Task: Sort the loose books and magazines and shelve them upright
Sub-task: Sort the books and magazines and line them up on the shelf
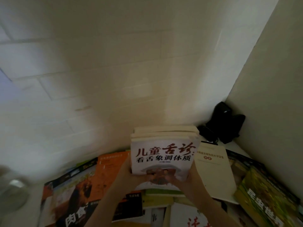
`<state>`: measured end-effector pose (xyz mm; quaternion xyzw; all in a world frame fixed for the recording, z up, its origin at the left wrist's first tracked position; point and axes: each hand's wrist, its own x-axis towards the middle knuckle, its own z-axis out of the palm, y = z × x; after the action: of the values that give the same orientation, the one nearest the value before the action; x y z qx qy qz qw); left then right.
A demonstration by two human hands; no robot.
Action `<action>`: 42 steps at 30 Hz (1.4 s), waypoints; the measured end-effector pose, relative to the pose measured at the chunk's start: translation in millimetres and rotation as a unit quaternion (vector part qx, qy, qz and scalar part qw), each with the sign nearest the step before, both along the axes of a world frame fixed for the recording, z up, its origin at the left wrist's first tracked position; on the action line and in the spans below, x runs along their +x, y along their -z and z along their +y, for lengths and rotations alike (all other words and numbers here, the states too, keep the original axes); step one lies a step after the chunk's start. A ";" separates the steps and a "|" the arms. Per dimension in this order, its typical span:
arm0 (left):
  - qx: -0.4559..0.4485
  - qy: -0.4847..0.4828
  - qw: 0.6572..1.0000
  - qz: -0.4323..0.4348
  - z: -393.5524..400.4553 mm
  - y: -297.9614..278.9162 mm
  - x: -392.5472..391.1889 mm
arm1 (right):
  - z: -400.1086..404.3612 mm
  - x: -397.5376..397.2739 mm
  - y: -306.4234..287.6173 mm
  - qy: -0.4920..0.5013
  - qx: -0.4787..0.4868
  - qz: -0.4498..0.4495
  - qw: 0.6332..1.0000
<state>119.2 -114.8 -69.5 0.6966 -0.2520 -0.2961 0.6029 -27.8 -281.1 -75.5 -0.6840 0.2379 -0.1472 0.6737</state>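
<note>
A black bag (223,123) sits in the far right corner against the pale tiled wall (98,71).

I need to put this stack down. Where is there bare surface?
Bare patches: the pale strip at far right between the cream book and the black object, and the left end beside the magazine. Beneath both hands, left and right, holding the stack, books overlap.

A stack of books (164,145), white-covered one (162,159) foremost, stands upright above loose magazines (73,190) lying flat.
</note>
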 end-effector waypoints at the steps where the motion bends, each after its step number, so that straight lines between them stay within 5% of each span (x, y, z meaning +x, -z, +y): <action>1: 0.000 0.001 1.000 0.009 -0.7 2.8 1.2 | -1.6 1.3 -1.0 0.006 -0.016 0.002 1.000; 18: -0.021 -0.081 0.995 0.048 -9.8 7.1 -22.6 | -2.9 -4.0 12.6 0.027 -0.077 0.034 0.996; 29: -0.085 -0.160 0.978 -0.101 53.3 -80.5 -44.7 | 38.8 -0.3 -56.1 0.005 -0.078 -0.072 0.994; 35: -0.110 -0.267 0.931 -0.222 163.4 -185.0 -68.0 | 138.6 19.4 -159.8 -0.098 -0.083 -0.197 0.972; 42: -0.092 -0.430 0.821 -0.365 325.4 -301.8 -138.9 | 296.6 15.8 -274.7 -0.262 -0.020 -0.323 0.909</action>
<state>-19.7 210.6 232.3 0.7326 -0.1551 0.2938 0.5941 -12.0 15.4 199.2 -0.6499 -0.1836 -0.1832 0.7144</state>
